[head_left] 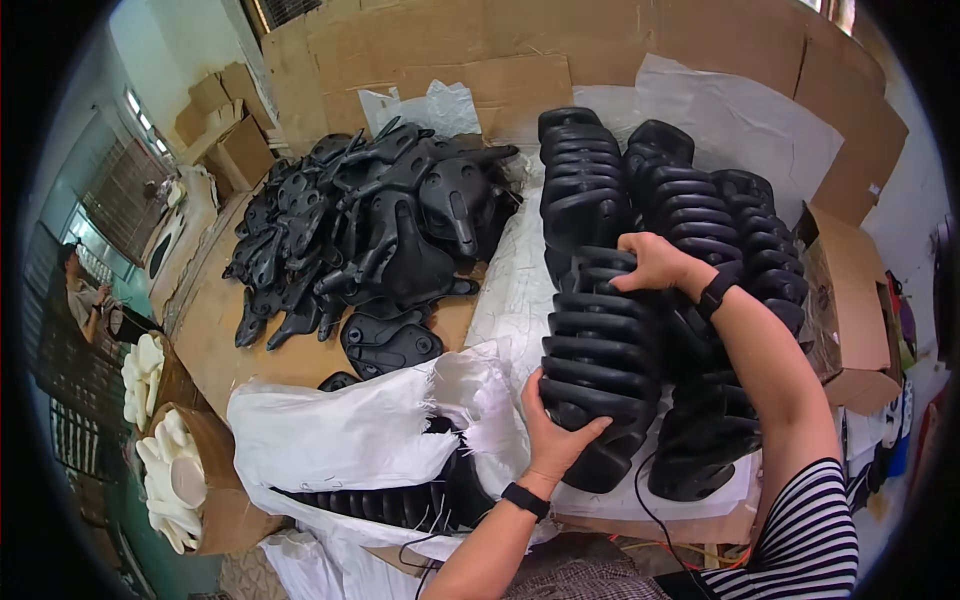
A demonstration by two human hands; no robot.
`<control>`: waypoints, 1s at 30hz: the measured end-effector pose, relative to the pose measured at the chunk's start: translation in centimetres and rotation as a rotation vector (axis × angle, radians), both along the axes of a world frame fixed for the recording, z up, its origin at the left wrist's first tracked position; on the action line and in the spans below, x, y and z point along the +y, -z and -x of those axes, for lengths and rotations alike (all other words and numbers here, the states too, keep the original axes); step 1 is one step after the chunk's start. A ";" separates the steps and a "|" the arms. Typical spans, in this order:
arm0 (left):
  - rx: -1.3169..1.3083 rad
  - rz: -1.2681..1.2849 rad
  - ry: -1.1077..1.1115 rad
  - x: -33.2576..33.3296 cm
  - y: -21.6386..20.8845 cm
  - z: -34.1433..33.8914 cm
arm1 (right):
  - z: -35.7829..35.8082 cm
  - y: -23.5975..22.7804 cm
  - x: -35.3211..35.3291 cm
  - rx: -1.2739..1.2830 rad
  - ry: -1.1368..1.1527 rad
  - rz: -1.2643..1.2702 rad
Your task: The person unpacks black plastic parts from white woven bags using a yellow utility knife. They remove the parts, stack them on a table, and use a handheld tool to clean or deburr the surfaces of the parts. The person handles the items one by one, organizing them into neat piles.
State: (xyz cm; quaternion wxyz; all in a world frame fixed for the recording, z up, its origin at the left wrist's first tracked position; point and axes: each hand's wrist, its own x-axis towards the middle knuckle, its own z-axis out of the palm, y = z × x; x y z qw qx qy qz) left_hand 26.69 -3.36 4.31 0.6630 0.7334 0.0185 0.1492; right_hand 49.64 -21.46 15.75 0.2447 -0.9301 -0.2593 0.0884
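A row of nested black saddle-shaped shells [605, 350] lies in front of me at the near end of the table. My left hand [560, 435] grips its near left end, thumb across the front shell and fingers along the side. At the far end of the same row, my right hand [655, 265] is closed over the top shells. Several more stacks of black shells [585, 185] stand behind and to the right. To the left of my left hand, a torn white woven sack [340, 430] holds another row of black shells [370, 505], partly covered by its cloth.
A loose heap of black shells [390, 220] covers the table's left part. Tubs of cream-coloured pieces [175, 485] stand at the lower left. An open cardboard box [850, 310] is at the right. A dark cord [645, 495] hangs near the front edge. Another person [85, 290] is at far left.
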 end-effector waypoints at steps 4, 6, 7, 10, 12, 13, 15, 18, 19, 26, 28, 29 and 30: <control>-0.037 -0.312 -0.082 -0.3 -3.7 0.0 | 0.7 -0.9 2.4 0.045 -0.155 -0.079; -0.111 -0.405 -0.091 -2.1 -3.3 -0.9 | -1.7 1.4 1.3 0.031 -0.094 -0.142; -0.154 -0.438 -0.078 -3.6 -2.7 -1.4 | -2.4 2.0 0.0 0.002 -0.040 -0.132; -0.055 -0.418 -0.039 -5.6 -0.3 -1.9 | -2.7 1.6 -1.9 -0.316 0.066 0.003; 0.102 -0.386 -0.008 -5.8 0.2 -1.6 | -1.9 0.8 -2.6 -0.407 0.105 -0.120; 0.094 -0.420 -0.038 -5.7 0.8 -1.3 | -1.1 0.0 -2.6 -0.414 0.117 -0.165; 0.084 -0.429 -0.038 -5.0 1.2 -1.0 | 2.8 -3.0 -2.2 -0.197 0.159 -0.330; 0.141 -0.352 0.048 -3.4 0.8 0.1 | 10.7 -6.2 -3.1 0.158 0.021 -0.639; 0.154 -0.333 0.093 -2.4 0.9 0.8 | 14.1 -7.5 -3.0 0.316 0.036 -0.662; 0.367 -0.076 0.180 8.0 0.9 7.2 | 29.3 -3.4 -3.5 1.108 -0.639 -1.205; 0.554 -0.043 0.063 12.2 1.9 10.0 | 31.2 -0.5 -1.5 1.310 -0.427 -1.041; 0.523 0.020 -0.023 14.7 4.0 12.1 | 31.7 0.9 0.5 1.374 -0.296 -0.969; 0.593 -0.109 -0.089 17.1 4.4 13.7 | 31.8 2.3 2.6 1.392 -0.151 -0.898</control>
